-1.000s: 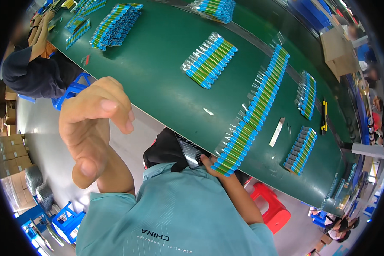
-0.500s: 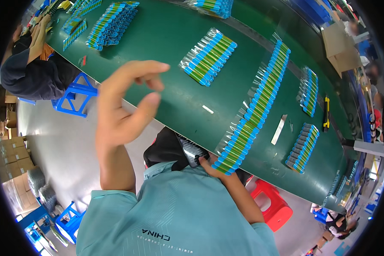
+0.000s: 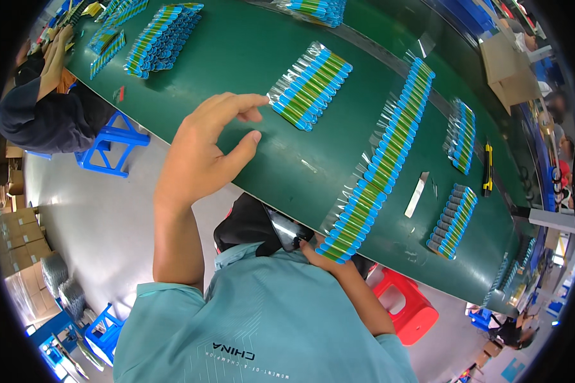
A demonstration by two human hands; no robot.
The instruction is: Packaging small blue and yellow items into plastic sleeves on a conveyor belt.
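My left hand [image 3: 214,143] is raised over the near edge of the green table, thumb and fingers apart, holding nothing. Its index fingertip appears close to the clear plastic ends of a fanned row of blue-and-green cards [image 3: 313,86]; whether they touch I cannot tell. Down at my lap, my right hand [image 3: 314,250] grips a dark, glossy phone [image 3: 287,230], the thumb on its lower end. A long overlapping line of the same blue-and-green cards [image 3: 386,159] slants across the table, its near end overhanging the edge and partly covering my right hand.
Right of the long line lie a pale strip [image 3: 416,195], two shorter card rows [image 3: 463,137] [image 3: 452,222] and a yellow-black cutter [image 3: 488,169]. A card heap [image 3: 163,39] stands far left, near another person's arm [image 3: 54,60]. Blue [image 3: 112,145] and red [image 3: 406,306] stools flank me.
My left hand has moved right, toward the middle card row, its fingers still apart. The phone in my right hand has tilted slightly. The card rows have stayed in place.
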